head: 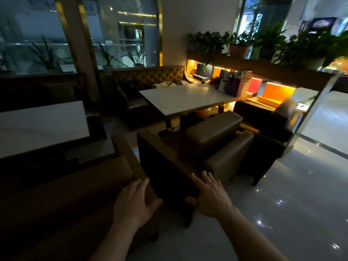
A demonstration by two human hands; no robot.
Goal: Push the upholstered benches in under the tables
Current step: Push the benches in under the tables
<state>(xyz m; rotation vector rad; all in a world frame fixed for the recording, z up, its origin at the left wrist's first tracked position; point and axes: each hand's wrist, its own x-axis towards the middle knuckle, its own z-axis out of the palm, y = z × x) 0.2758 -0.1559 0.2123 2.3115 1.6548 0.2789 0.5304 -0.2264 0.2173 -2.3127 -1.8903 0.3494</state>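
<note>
A brown upholstered bench [212, 146] with a dark backrest stands at the near side of a white marble-topped table [188, 99], its seat partly under the tabletop. My left hand [134, 202] and my right hand [209, 194] are both open with fingers spread, hovering at the bench's dark back panel; I cannot tell whether they touch it. A second brown bench [66, 200] lies at the lower left, in front of another white table [41, 127].
A tufted sofa [150, 78] sits behind the far table. A dark armchair [273, 127] stands to the right of the bench. A lit counter with bags and potted plants [263, 42] runs along the back right. Glossy tiled floor [282, 194] spreads to the right.
</note>
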